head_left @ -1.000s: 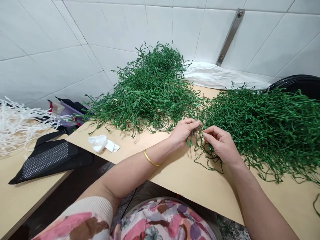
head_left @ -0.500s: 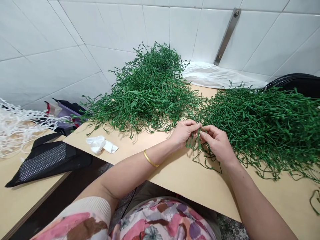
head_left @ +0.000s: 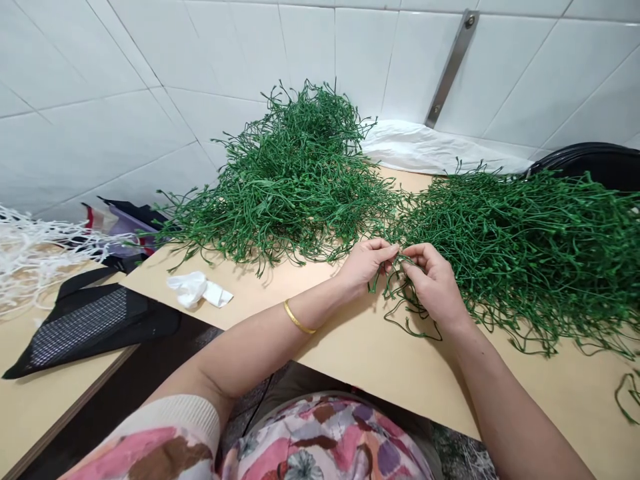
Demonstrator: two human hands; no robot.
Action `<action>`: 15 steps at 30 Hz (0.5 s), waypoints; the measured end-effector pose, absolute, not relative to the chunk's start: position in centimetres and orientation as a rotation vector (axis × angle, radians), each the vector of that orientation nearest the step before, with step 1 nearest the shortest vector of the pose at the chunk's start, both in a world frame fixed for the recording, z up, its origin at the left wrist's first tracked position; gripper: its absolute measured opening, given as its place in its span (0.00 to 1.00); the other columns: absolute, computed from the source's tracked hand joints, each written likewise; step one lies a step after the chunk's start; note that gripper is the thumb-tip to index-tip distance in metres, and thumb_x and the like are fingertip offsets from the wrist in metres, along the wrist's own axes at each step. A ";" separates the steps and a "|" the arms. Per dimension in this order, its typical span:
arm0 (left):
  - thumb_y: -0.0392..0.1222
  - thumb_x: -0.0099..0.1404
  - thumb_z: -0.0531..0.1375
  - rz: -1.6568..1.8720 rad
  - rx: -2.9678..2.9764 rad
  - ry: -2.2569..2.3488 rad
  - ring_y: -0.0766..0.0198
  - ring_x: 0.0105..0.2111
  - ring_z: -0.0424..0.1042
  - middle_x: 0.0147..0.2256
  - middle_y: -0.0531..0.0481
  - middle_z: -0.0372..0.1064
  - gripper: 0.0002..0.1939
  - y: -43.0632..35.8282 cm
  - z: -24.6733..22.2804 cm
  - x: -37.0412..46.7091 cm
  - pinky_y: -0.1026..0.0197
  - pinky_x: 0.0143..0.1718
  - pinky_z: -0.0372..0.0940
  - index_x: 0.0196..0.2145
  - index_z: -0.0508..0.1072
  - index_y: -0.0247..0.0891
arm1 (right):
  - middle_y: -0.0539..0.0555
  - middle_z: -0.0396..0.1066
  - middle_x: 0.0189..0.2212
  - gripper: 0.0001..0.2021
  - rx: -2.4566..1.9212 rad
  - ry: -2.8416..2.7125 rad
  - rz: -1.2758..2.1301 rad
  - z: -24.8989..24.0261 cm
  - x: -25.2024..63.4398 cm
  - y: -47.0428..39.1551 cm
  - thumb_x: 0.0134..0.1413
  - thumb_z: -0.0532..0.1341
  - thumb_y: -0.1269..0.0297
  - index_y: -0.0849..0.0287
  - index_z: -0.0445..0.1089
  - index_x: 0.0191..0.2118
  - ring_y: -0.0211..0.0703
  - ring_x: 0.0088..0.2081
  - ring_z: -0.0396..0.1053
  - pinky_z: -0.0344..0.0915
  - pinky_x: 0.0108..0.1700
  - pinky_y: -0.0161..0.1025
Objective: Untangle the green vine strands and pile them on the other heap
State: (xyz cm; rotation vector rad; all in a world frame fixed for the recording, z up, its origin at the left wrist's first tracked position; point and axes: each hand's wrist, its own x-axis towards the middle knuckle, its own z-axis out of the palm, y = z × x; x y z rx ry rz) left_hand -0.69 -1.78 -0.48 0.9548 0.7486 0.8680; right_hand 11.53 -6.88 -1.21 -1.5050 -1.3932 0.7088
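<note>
Side by side near the table's middle, both my hands pinch thin green cords with small knotted ends. My left hand, below a gold bracelet on the forearm, grips one part with thumb and forefinger. My right hand is closed on the same cords, its fingertips almost meeting the left ones. Several loose green strands trail on the table beneath. A tall heap of green cords rises behind my left hand, and a wider heap spreads to the right.
Crumpled white tissue lies on the tan table. At the left are white netting and a black mesh bag on another surface. White cloth lies along the tiled wall. One green loop sits far right.
The view has shifted slightly, so most things appear a little further left. Both hands keep their pinch, with the cords between them moved slightly.
</note>
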 end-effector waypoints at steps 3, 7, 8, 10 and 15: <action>0.37 0.48 0.63 0.862 0.880 0.735 0.75 0.15 0.57 0.15 0.57 0.56 0.12 -1.7 -0.4 -0.7 0.70 0.17 0.51 0.18 0.61 0.34 | 0.52 0.67 0.30 0.11 -1.451 -1.438 0.800 -1.1 11.4 -6.9 0.48 0.57 0.62 0.60 0.64 0.39 0.38 0.30 0.64 0.61 0.33 0.36; 0.36 0.49 0.62 0.852 0.827 0.692 0.76 0.15 0.57 0.15 0.57 0.56 0.11 -1.5 -0.8 -0.6 0.70 0.18 0.53 0.19 0.61 0.34 | 0.51 0.67 0.28 0.09 -1.428 -1.467 0.766 -0.8 11.2 -7.0 0.49 0.56 0.61 0.60 0.65 0.35 0.36 0.28 0.62 0.59 0.31 0.34; 0.36 0.49 0.62 0.858 0.813 0.678 0.76 0.16 0.57 0.16 0.57 0.57 0.11 -1.5 -0.9 -0.6 0.71 0.19 0.54 0.19 0.61 0.34 | 0.50 0.66 0.26 0.08 -1.447 -1.470 0.710 -0.7 11.2 -7.0 0.50 0.56 0.61 0.60 0.66 0.33 0.35 0.27 0.61 0.58 0.30 0.34; 0.35 0.49 0.62 0.882 0.763 0.648 0.76 0.18 0.60 0.18 0.56 0.59 0.10 -1.4 -1.0 -0.6 0.71 0.21 0.57 0.20 0.62 0.33 | 0.48 0.62 0.22 0.08 -1.489 -1.477 0.618 -0.6 11.2 -7.0 0.50 0.55 0.61 0.60 0.65 0.30 0.34 0.24 0.57 0.55 0.27 0.33; 0.37 0.51 0.61 0.869 0.631 0.631 0.72 0.24 0.66 0.24 0.52 0.66 0.07 -1.2 -0.7 -0.7 0.68 0.27 0.62 0.24 0.65 0.34 | 0.46 0.57 0.19 0.08 -1.533 -1.477 0.567 -0.6 11.2 -7.0 0.51 0.54 0.60 0.59 0.64 0.27 0.33 0.21 0.52 0.51 0.24 0.33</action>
